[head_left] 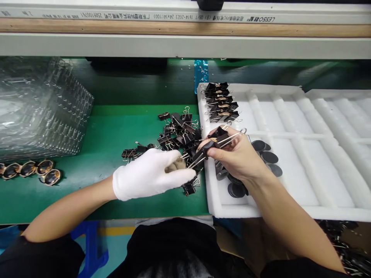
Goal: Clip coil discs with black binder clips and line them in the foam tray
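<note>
Fingers of the right hand (240, 155) pinch smooth black clips (219, 132) on a curved gold piece (208, 141), above left edge of the foam tray (234, 211). Cloth-gloved left hand (147, 173) half curled at the wire handles (197, 161); grip hidden, can't tell. Loose clips (167, 143) piled on glossy desk (107, 135), just left of tray. Round black discs (269, 157) in tray, some behind right wrist. Foam cut off at right.

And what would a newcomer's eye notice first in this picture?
Probably the white-gloved left hand beside the bare right hand, which holds black clips near the centre. Next, the heap of loose black binder clips just left of the white tray. Finally, the stack of clear plastic pieces at the left edge.
</note>
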### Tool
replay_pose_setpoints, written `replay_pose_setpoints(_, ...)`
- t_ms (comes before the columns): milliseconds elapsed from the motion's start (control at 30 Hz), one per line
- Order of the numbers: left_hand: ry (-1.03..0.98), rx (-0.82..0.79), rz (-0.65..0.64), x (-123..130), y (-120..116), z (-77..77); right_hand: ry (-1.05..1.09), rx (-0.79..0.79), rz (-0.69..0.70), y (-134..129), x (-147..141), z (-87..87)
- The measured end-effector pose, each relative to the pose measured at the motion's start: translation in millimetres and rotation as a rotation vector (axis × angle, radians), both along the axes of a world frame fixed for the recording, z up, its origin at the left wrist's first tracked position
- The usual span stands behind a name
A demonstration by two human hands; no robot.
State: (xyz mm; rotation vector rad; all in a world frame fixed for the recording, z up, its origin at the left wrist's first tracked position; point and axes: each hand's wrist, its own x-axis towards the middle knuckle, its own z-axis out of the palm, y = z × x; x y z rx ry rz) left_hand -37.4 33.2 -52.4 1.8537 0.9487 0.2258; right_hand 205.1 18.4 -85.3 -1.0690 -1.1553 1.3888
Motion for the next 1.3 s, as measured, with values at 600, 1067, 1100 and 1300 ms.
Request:
replay_pose_setpoints(600, 0.049, 0.161, 0.097, -8, 12, 10.5, -0.473, 0.194, 0.197, -8, 16, 37.1)
replay_pose_setpoints(1067, 0.167, 0.425, 0.019, -16, 14, 19.7, -1.062, 0.428, -0.009, 69, 119, 2.8)
replay_pose_setpoints(1100, 0.172, 0.428, 0.015, -16, 14, 19.9, -1.112, 0.420, -0.030, 71, 118, -4.8)
replay_pose_setpoints(1300, 0.174, 0.450, 0.002, -19, 11, 20.6, -1.361, 0.451, -0.101, 70, 111, -20.6)
